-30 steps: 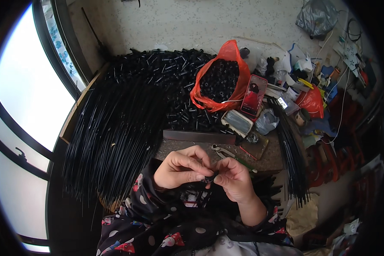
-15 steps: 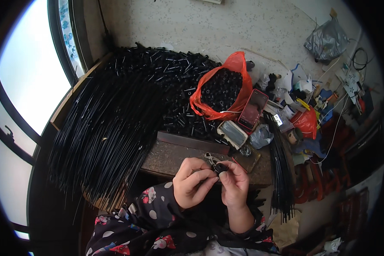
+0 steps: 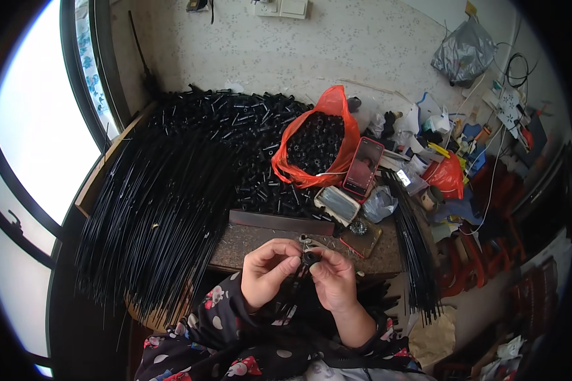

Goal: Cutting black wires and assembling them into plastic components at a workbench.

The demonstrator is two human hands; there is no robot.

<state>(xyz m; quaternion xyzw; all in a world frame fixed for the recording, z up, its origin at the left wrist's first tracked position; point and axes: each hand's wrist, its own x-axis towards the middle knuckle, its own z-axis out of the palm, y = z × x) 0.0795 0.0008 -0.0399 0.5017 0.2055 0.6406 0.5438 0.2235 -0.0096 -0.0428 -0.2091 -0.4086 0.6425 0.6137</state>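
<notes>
My right hand [image 3: 335,282] pinches a small black round part [image 3: 310,258] between thumb and fingertips at the front edge of the bench. Close beside it, my left hand [image 3: 267,274] is closed, thumb against forefinger; its fingertips hide whatever they hold. Just beyond the fingertips stands a small metal fixture [image 3: 304,241]. A heap of short black tubular parts [image 3: 241,117] covers the back of the bench. To the left lies a wide bundle of long thin black rods [image 3: 152,222]. An orange-red plastic bag [image 3: 333,101] is filled with small black parts.
A dark bar [image 3: 279,222] edges the heap. Right of it are an open box [image 3: 338,204], a phone [image 3: 363,166], a clear plastic bag [image 3: 380,204] and a second rod bundle [image 3: 416,254]. Clutter and a red bag [image 3: 447,176] fill the far right, with a window [image 3: 38,127] at left.
The view has shifted, showing more wall. My hands have drawn slightly apart; the black round part stays in my right fingertips, and my left thumb has moved up against the forefinger.
</notes>
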